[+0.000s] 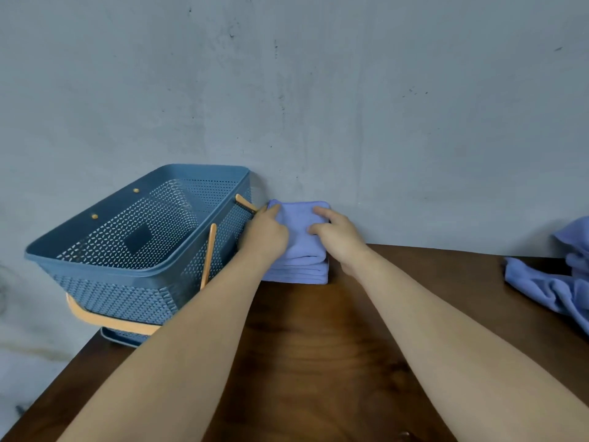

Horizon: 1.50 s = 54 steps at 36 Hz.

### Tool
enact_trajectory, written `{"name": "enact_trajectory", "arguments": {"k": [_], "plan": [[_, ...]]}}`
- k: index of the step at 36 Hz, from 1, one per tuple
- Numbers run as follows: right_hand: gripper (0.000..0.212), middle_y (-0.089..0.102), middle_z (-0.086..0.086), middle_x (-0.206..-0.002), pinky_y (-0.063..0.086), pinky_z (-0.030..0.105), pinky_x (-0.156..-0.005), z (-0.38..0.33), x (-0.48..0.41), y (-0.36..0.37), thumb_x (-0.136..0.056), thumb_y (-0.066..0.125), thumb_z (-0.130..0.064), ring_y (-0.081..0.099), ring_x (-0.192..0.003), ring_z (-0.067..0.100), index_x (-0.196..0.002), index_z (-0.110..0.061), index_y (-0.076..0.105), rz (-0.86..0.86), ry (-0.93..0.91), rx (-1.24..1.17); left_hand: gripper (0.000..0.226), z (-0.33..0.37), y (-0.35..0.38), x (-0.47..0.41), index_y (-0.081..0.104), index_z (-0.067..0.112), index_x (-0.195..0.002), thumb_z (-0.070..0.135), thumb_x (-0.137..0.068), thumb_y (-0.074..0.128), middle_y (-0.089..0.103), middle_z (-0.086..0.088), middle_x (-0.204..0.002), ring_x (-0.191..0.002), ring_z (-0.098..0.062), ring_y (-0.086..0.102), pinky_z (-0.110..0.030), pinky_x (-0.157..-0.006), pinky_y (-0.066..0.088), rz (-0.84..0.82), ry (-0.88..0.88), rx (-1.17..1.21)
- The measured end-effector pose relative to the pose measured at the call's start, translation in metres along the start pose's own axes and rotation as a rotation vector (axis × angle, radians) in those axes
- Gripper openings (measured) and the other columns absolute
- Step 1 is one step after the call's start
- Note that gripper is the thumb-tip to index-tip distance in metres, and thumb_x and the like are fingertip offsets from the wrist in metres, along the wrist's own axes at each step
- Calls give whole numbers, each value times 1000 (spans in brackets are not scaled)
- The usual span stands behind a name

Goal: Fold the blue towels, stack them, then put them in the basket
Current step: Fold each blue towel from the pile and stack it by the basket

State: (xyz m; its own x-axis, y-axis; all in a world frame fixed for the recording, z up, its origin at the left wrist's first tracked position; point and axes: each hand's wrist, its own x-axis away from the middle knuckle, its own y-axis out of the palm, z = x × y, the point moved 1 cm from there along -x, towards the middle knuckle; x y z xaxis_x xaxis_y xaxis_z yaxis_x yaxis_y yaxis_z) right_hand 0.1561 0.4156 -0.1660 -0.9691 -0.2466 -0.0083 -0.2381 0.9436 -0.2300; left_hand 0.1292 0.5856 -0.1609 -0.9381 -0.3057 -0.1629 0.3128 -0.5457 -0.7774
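As fingers rest atop, towels (gripped, perhaps) lie stacked.

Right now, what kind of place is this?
Probably a home laundry corner, though that's a guess: a wooden table against a bare grey wall, a blue basket, a stack of folded towels and loose towels waiting.

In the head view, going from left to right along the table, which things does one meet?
The blue basket → left hand → stack of folded blue towels → right hand → unfolded blue towels at the right edge.
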Motion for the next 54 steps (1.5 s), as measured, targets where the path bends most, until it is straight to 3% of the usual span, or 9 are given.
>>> {"name": "enact_trajectory", "arguments": {"k": [4, 9, 16, 23, 38, 40, 42, 46, 54], "plan": [[60, 58, -3, -140, 46, 18, -77, 2, -7, -1, -96, 60, -18, 57, -94, -4, -155, -25, 51, 16, 5, 74, 66, 8, 1, 1, 43, 30, -159, 11, -96, 42, 46, 1, -158, -125, -38, 55, -50, -103, 50, 17, -60, -91], [56, 51, 7, -144, 53, 45, -101, 8, -9, 0, -97, 49, -41, 62, -116, 27, -154, -38, 48, 84, -25, 472, 64, 13, 3, 1, 39, 27, -159, 18, -95, 37, 38, 0, -160, -139, -36, 40, -46, -107, 38, -64, -94, -204], [60, 32, -2, -168, 42, 43, -113, 16, 11, -12, -104, 39, -61, 44, -146, 23, -162, -47, 29, 17, -101, 451, 48, 18, 6, 16, 40, 18, -154, 30, -108, 32, 43, -7, -155, -138, -32, 39, -49, -103, 43, 58, 7, -414], [56, 32, -5, -166, 37, 35, -114, 19, 65, -60, -109, 40, -54, 46, -145, 16, -162, -36, 36, 104, -137, 407, 40, 33, 20, 93, 64, 20, -133, 31, -101, 41, 63, -1, -137, -125, -27, 57, -47, -95, 49, 281, 290, -398], [59, 38, -6, -164, 36, 43, -122, 63, 209, -218, -106, 44, -59, 42, -148, 17, -160, -33, 40, 327, 13, 552, 36, 111, 116, 212, 62, 30, -135, 36, -109, 39, 53, 12, -147, -143, -12, 38, -37, -115, 35, 32, 505, -157], [47, 54, -12, -142, 45, 40, -110, 65, 227, -239, -103, 44, -61, 55, -128, 11, -146, -44, 51, 380, 8, 547, 35, 126, 129, 220, 60, 31, -137, 38, -110, 38, 52, 14, -146, -142, -11, 37, -35, -115, 34, -68, 513, -106], [16, 57, -20, -108, 46, 37, -88, 61, 243, -260, -102, 44, -58, 57, -97, 5, -109, -55, 57, 445, -27, 626, 34, 142, 142, 226, 59, 32, -137, 39, -110, 39, 53, 16, -144, -140, -9, 39, -34, -114, 34, -172, 492, -25], [48, 48, 1, -154, 44, 45, -110, 54, 262, -305, -107, 50, -43, 51, -136, 24, -152, -27, 49, 516, -20, 778, 31, 163, 162, 234, 59, 36, -133, 40, -108, 43, 56, 19, -137, -135, -9, 44, -33, -114, 34, -261, 488, -8], [43, 57, 12, -146, 48, 55, -97, 25, 251, -395, -102, 58, -24, 49, -130, 42, -145, -19, 58, 727, 55, 1237, 28, 151, 171, 231, 58, 39, -131, 41, -105, 48, 54, 25, -133, -130, -4, 45, -33, -120, 32, -299, 536, -36]]}}
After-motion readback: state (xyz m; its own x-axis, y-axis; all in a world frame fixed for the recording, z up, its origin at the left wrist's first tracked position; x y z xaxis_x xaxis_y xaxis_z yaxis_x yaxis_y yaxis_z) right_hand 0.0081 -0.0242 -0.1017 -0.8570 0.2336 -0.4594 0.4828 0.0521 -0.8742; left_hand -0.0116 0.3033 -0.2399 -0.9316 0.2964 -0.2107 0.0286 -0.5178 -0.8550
